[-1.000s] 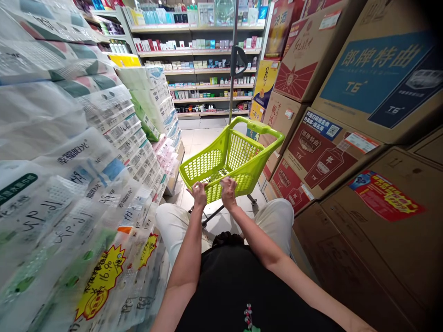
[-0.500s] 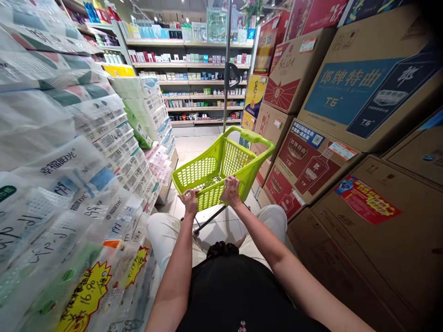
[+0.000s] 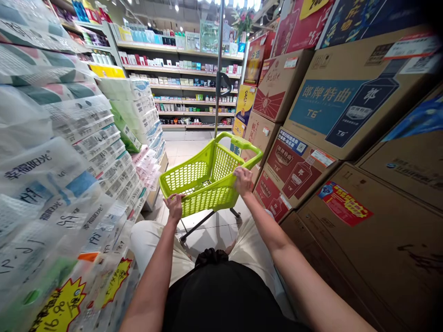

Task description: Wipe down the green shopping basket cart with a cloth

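A lime-green shopping cart (image 3: 204, 199) stands in the aisle in front of my knees, turned sideways, with its handle at the upper right. Nothing shows inside its lattice basket. My left hand (image 3: 175, 206) is closed over the rim at the cart's near left corner. Farther along the same side, my right hand (image 3: 243, 180) is at the rim close to the handle end; it is slightly blurred, and its fingers look curled against the edge. A tall grey pole (image 3: 219, 69) rises behind the cart's far side.
Wrapped paper packs (image 3: 100, 152) are stacked high on the left. On the right, cardboard cartons (image 3: 321, 110) form a wall close to my arm. Shelves of small boxed goods (image 3: 183, 71) cross the far end. Tiled floor (image 3: 187, 150) lies between.
My right hand has slid along the cart's rim toward the handle. The left hand stays at its corner. The cart sits slightly lower and farther left in view, as the whole view has shifted.
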A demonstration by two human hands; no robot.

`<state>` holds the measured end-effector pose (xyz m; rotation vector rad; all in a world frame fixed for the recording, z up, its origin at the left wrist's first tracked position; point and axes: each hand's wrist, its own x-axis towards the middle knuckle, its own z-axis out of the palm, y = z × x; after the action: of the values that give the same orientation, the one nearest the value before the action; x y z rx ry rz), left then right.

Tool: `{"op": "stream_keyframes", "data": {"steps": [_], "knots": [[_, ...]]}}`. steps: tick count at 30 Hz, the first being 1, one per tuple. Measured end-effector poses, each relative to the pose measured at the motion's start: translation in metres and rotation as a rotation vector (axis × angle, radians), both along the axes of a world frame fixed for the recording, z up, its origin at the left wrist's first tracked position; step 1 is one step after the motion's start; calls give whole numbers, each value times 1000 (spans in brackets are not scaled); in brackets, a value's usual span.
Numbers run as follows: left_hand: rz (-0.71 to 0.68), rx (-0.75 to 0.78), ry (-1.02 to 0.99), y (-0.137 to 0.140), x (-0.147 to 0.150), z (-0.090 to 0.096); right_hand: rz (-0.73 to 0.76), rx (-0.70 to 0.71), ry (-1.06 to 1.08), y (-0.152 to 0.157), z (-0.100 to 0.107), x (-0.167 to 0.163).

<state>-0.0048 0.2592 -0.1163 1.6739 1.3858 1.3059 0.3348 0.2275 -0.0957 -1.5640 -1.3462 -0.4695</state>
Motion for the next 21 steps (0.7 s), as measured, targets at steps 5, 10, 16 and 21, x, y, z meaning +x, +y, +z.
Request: {"op": "stream_keyframes", "data": {"steps": [5, 10, 16, 21], "knots": [[16, 1, -10, 11, -6, 4, -98, 18, 79, -2, -2, 16], [11, -26, 41, 24, -14, 10, 132, -88, -121, -8, -17, 4], [25, 21, 196, 28, 18, 24, -23, -26, 4, -2, -11, 8], [-191, 69, 348, 19, 64, 22, -90, 25, 123, 1, -15, 6]]}}
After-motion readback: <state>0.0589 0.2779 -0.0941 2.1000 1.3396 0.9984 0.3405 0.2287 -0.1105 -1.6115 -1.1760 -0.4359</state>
